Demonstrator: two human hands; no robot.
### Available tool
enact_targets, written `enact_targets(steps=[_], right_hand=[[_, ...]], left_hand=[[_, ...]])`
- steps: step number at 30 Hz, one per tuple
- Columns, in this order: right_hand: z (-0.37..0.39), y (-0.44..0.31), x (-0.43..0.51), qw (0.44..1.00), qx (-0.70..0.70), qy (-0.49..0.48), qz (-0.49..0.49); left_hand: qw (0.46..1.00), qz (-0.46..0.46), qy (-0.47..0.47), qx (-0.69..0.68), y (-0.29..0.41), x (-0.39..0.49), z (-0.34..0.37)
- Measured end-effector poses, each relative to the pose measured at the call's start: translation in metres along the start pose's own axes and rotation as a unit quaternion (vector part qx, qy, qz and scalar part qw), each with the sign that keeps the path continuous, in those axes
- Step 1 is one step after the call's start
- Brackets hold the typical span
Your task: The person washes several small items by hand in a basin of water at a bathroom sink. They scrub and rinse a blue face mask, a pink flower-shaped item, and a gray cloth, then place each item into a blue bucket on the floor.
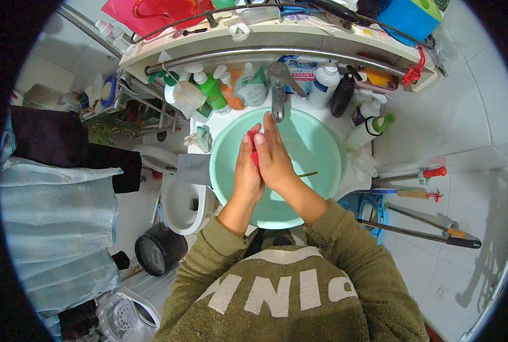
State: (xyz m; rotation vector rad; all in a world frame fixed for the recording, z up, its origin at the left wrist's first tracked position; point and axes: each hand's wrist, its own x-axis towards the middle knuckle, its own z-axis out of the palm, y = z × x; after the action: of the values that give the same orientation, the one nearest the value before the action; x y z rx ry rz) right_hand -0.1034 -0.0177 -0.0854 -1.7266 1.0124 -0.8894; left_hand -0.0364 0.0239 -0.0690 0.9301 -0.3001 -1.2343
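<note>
My left hand (247, 171) and my right hand (274, 158) are pressed palm to palm over a mint-green plastic basin (275, 213). Between them shows a small red item (254, 147), mostly hidden, its kind unclear. The fingers of both hands point up toward the metal faucet (278, 100), whose spout ends just beyond the right fingertips. A thin greenish stick (308, 174) lies in the basin, right of my right wrist; its near end is hidden behind the hand.
Pump bottles (213, 95) stand behind the basin at left, a white bottle (324, 85) and a black bottle (343, 95) at right. Above runs a metal rail (245, 51) under a loaded shelf. A toilet (185, 205) and black bin (160, 250) are at left, long-handled tools (420, 235) at right.
</note>
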Motion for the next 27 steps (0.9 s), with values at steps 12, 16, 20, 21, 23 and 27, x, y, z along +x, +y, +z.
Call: enact_targets(steps=[12, 16, 20, 21, 23, 27], right_hand=[[-0.038, -0.031, -0.036, 0.984, -0.145, -0.078, -0.071], [-0.031, -0.035, -0.032, 0.964, -0.246, -0.029, -0.099], [-0.029, -0.042, -0.031, 0.944, -0.303, -0.073, -0.106], [-0.030, -0.045, -0.033, 0.959, -0.255, -0.040, -0.113], [-0.032, -0.049, -0.036, 0.977, -0.161, 0.002, -0.139], [-0.042, -0.052, -0.041, 0.950, -0.261, 0.008, -0.171]], left_hand=[[0.990, 0.036, -0.013, -0.134, 0.017, 0.000, 0.004], [0.994, 0.081, -0.072, -0.029, 0.014, -0.013, 0.015], [0.980, 0.127, -0.007, 0.152, 0.015, -0.016, 0.019], [0.986, 0.129, 0.004, 0.108, 0.018, -0.014, 0.019], [0.993, 0.107, 0.045, 0.032, 0.028, -0.010, 0.015], [0.986, 0.103, -0.056, -0.120, 0.045, -0.009, 0.015]])
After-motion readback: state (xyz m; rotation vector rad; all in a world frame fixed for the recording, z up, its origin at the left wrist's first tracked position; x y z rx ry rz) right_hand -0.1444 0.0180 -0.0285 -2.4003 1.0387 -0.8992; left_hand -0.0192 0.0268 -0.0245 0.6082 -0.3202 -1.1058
